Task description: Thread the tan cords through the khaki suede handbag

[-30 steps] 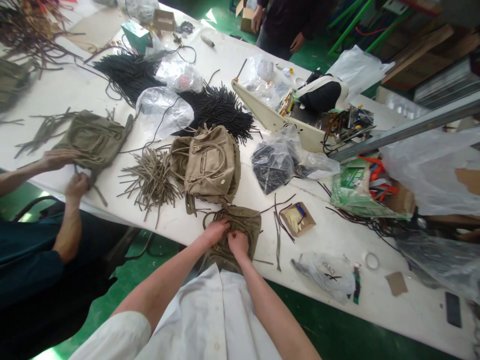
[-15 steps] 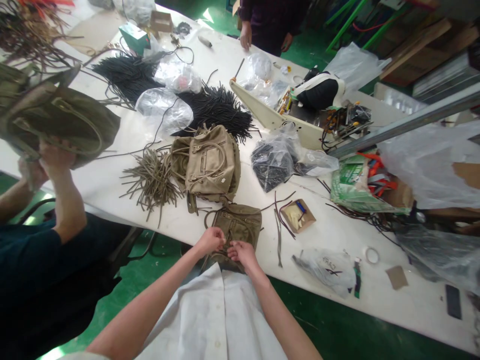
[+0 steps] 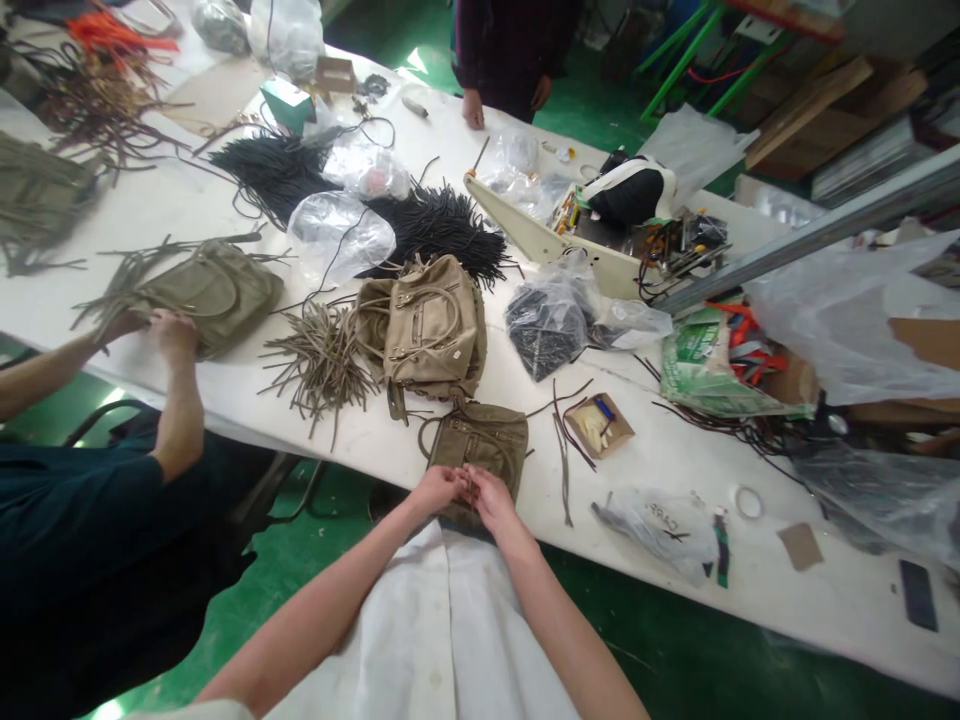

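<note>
A small olive handbag (image 3: 491, 437) lies at the table's near edge, right in front of me. Over its lower part my left hand (image 3: 439, 488) and my right hand (image 3: 491, 497) meet, fingertips pinched together. Whatever they pinch is too small and too covered by the fingers to make out; it may be part of the bag. Just beyond lies a larger tan handbag (image 3: 429, 325) with a looped handle and zips. A heap of cut olive straps (image 3: 321, 365) is spread to its left.
At left a co-worker's hands (image 3: 174, 335) work at another olive bag (image 3: 217, 290). Black cords (image 3: 442, 235) and plastic-wrapped bundles (image 3: 341, 235) lie farther back. To my right are a small cardboard box (image 3: 619, 440), a plastic bag (image 3: 660, 530), a tape roll (image 3: 748, 502) and a phone (image 3: 918, 595).
My hands, slightly apart before, have come together over the small bag. The co-worker at left has lowered the raised olive bag onto the table. The view has shifted a little.
</note>
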A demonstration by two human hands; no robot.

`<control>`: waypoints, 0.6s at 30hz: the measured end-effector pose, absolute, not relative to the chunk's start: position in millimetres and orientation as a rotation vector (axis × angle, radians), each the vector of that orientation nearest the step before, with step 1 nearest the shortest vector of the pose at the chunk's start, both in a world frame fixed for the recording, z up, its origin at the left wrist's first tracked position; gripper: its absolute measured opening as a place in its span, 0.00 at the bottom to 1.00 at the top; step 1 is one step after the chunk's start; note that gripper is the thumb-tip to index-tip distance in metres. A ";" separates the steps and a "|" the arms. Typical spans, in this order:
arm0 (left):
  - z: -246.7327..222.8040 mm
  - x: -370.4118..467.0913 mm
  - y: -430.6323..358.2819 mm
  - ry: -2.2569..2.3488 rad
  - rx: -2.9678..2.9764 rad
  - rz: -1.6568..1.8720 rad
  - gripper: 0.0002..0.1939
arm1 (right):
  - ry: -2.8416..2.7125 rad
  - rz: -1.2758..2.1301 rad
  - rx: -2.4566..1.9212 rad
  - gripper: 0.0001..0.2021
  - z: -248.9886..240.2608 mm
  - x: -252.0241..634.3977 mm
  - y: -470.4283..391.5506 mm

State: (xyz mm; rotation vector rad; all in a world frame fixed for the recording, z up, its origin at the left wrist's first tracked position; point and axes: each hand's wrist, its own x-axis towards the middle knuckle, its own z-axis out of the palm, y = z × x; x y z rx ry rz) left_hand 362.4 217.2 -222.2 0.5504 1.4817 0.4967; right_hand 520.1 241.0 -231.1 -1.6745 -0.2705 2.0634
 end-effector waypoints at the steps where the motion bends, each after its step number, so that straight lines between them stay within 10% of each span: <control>1: -221.4 360.5 219.9 1.507 0.531 0.543 0.15 | -0.275 2.054 -1.689 0.09 -230.2 519.7 240.9; 18: -228.4 363.3 206.7 1.099 0.057 0.717 0.20 | -0.568 2.198 -1.786 0.08 -194.3 517.7 229.9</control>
